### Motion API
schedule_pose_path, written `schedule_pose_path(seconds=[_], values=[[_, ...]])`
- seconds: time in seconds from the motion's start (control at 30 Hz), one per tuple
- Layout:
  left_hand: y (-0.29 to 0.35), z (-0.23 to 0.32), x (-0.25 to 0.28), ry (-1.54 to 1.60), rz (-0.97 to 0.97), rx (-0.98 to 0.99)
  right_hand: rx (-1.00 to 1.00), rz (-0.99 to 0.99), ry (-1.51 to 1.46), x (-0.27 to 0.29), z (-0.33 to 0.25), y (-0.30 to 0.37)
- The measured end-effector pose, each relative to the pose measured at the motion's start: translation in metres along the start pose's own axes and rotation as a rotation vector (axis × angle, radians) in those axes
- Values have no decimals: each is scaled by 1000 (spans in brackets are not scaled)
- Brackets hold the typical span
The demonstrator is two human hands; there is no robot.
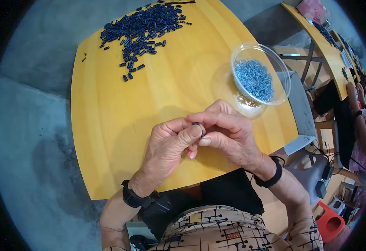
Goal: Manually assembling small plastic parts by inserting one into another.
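Yellow table (107,125): biggest thing by a mile, wood-look top, most of the work sits on it.
Dark heap (145,27): far left, loads of little oblong navy pieces just piled up, no container, loose ones trailing toward the near side.
Clear tub (280,77): far right of the hands, round, see-through, part filled with pale blue bits (255,80), tiny and glassy. Some gold shows low on its near side (247,101), can't tell if that's contents or just light coming through.
Right hand (233,134): the nearer one to the tub. Thumb and finger meet right by the left fingertips, but I can't tell if they're gripping anything.
Left hand (164,148): closer to the heap, thumb and forefinger pinching a dark piece (196,124).
Held piece: same dark piece, up over the near middle of the table, between the two hands, mostly covered by fingertips. So it's right in the left pinch, with the right fingertips just to its right. Long axis? Can't tell, too little of it shows.
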State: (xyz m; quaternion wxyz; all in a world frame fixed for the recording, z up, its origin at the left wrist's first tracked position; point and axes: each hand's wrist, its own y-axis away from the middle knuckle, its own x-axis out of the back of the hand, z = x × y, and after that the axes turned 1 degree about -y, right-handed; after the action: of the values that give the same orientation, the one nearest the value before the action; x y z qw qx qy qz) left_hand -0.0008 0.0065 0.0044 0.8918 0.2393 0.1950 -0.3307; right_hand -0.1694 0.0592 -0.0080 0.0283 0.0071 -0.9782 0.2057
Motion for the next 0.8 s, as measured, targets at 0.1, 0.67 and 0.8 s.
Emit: schedule_pose_path(seconds=[0.1, 0.67, 0.8], values=[[1, 2, -2, 7, -5, 25, -26, 17, -18, 0, -4, 0], [5, 1, 1, 220, 22, 56, -339, 155, -397, -21, -13, -3], [4, 0, 2, 231, 33, 51, -328, 163, -362, -24, -8, -3]])
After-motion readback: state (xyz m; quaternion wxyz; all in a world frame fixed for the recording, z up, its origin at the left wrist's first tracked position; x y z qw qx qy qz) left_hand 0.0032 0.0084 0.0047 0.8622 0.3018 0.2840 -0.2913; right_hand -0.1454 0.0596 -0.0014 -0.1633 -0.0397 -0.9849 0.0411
